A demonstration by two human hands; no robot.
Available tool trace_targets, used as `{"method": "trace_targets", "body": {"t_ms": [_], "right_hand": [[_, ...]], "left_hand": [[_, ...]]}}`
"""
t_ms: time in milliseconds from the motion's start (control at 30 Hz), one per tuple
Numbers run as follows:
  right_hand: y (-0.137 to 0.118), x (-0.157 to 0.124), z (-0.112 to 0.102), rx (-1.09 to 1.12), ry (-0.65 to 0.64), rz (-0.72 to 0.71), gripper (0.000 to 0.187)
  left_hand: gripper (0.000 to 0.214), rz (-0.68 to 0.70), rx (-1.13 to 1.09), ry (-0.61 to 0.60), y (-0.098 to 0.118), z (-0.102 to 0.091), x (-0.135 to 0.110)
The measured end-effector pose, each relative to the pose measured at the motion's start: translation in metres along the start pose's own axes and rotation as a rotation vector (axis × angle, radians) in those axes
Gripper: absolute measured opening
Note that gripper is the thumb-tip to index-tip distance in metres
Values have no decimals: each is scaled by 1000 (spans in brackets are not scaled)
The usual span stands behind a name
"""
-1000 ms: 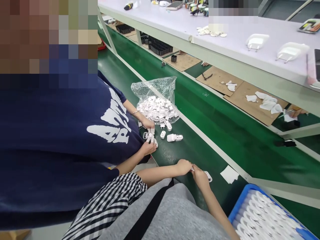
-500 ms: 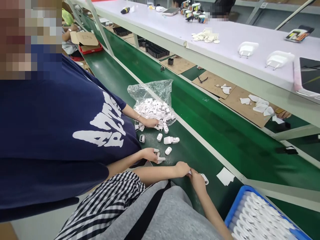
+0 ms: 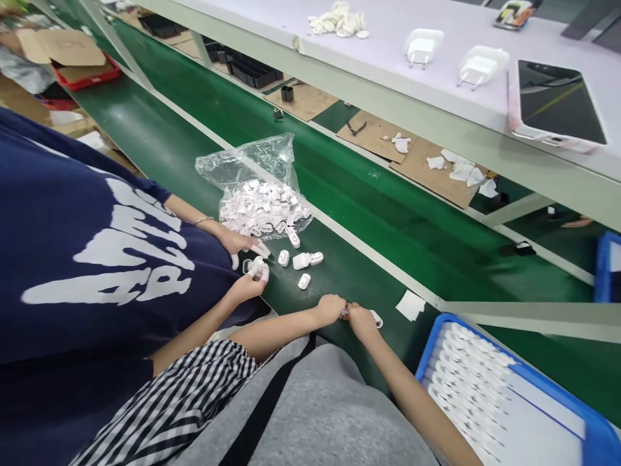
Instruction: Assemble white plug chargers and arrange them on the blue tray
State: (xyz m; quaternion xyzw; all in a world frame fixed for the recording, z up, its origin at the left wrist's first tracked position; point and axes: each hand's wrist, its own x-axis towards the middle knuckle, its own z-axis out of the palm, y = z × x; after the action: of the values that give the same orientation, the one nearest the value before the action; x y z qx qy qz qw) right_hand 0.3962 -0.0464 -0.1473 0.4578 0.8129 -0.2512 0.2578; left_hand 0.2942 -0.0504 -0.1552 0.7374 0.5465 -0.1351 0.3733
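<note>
A: What are the hands doing?

B: The left hand [image 3: 331, 309] and right hand [image 3: 361, 320] meet at the near edge of the green belt [image 3: 388, 213], fingers pinched closed on a small white plug part [image 3: 374, 318] between them.

A: And around the belt?

B: Left along it, a co-worker's hands [image 3: 245, 262] handle loose white pieces [image 3: 303, 262] beside a clear bag [image 3: 259, 194], still heaped. Right of it, a blue tray [image 3: 509, 401] holds rows of white parts, partly filled, so it seems much remains.
</note>
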Motion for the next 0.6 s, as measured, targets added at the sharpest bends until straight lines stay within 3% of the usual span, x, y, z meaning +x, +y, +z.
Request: {"method": "trace_targets", "body": {"t_ms": [133, 333, 467, 600], "right_hand": [[0, 1, 0, 11, -14, 25, 23], [-2, 0, -1, -18, 7, -22, 21], [2, -4, -2, 42, -33, -73, 22], [17, 3, -28, 153, -140, -158, 37]], "left_hand": [[13, 14, 14, -8, 0, -1, 3], [18, 32, 25, 87, -2, 6, -10], [16, -25, -47, 124, -7, 13, -15], [7, -97, -115, 144, -5, 18, -19]]}}
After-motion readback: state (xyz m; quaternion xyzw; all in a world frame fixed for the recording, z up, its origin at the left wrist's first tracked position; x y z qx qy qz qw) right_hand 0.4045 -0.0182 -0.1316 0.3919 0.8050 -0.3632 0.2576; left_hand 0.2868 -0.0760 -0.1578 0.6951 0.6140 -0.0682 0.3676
